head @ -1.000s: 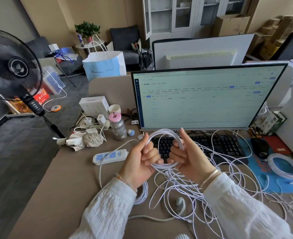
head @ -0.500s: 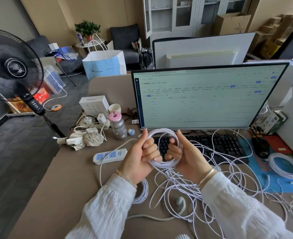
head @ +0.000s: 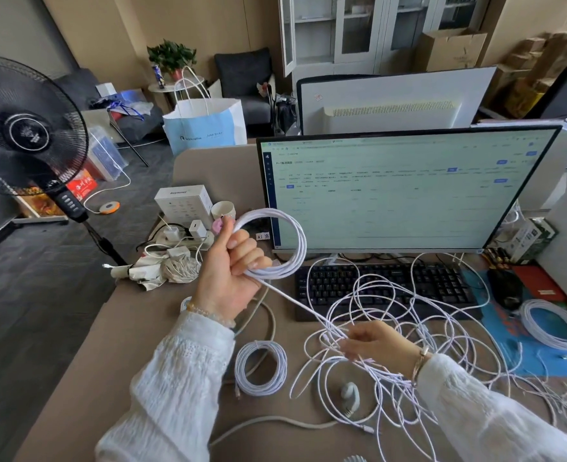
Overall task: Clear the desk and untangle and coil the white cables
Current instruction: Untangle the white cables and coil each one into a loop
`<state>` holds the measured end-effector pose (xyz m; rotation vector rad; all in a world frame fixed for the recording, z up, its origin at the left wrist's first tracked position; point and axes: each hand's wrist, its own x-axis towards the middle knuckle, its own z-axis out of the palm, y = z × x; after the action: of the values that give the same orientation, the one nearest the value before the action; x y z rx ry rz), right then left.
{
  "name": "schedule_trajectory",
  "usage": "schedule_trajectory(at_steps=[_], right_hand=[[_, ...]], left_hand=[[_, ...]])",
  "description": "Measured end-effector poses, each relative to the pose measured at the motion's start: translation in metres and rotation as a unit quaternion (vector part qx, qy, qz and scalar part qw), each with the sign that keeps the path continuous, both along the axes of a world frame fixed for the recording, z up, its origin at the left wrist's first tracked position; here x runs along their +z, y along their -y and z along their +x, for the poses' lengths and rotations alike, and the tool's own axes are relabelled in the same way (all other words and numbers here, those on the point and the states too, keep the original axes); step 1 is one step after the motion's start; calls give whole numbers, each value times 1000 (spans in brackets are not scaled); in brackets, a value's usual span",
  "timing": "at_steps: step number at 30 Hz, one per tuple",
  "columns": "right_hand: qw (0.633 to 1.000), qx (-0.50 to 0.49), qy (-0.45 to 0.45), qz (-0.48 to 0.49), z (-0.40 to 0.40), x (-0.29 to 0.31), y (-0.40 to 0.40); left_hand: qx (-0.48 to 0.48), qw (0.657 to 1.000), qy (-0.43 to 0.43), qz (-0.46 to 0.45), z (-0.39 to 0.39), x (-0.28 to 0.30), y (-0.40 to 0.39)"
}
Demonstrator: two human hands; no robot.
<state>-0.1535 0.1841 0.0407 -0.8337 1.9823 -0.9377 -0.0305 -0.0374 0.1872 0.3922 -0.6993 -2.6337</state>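
My left hand [head: 232, 275] grips a coil of white cable [head: 293, 241], held upright in front of the monitor. From the coil a taut strand runs down and right to my right hand [head: 378, 343], which pinches it low over the desk. Around that hand lies a loose tangle of white cables [head: 405, 328], spread over the desk [head: 85, 378] and onto the black keyboard [head: 328, 283]. A finished coil [head: 261, 368] rests on the desk near my left sleeve, and another coil [head: 555, 323] sits on the blue mat at the right.
A monitor [head: 402, 191] stands behind the keyboard. At the desk's back left are a white box [head: 183, 203], chargers on a power strip [head: 182, 235] and a bundle of wrapped cords [head: 162, 268]. A black mouse [head: 505, 288] lies right. A standing fan [head: 22, 128] is left.
My right hand let go of the coil and dropped to the desk, drawing a strand taut. My left hand lifted the coil higher and leftward.
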Motion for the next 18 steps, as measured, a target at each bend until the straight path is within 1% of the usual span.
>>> schedule_trajectory(at_steps=[5, 7, 10, 12, 14, 16, 18], right_hand=[[995, 54, -67, 53, -18, -27, -13], [994, 42, -88, 43, -18, -28, -14], [992, -41, -115, -44, -13, -12, -5], [979, -108, -130, -113, -10, 10, 2], [964, -152, -118, -182, -5, 38, 9], [952, -171, -110, -230, 2, 67, 15], [943, -167, -134, -256, 12, 91, 22]], left_hand=[[33, 999, -2, -4, 5, 0, 9], [45, 999, 7, -16, 5, 1, 9], [59, 997, 39, -42, 4, -2, 9], [61, 995, 58, -54, 3, -5, 8], [57, 994, 72, -62, 2, -9, 5], [49, 992, 90, -69, 1, -11, 0], [39, 990, 108, -85, -1, -12, -9]])
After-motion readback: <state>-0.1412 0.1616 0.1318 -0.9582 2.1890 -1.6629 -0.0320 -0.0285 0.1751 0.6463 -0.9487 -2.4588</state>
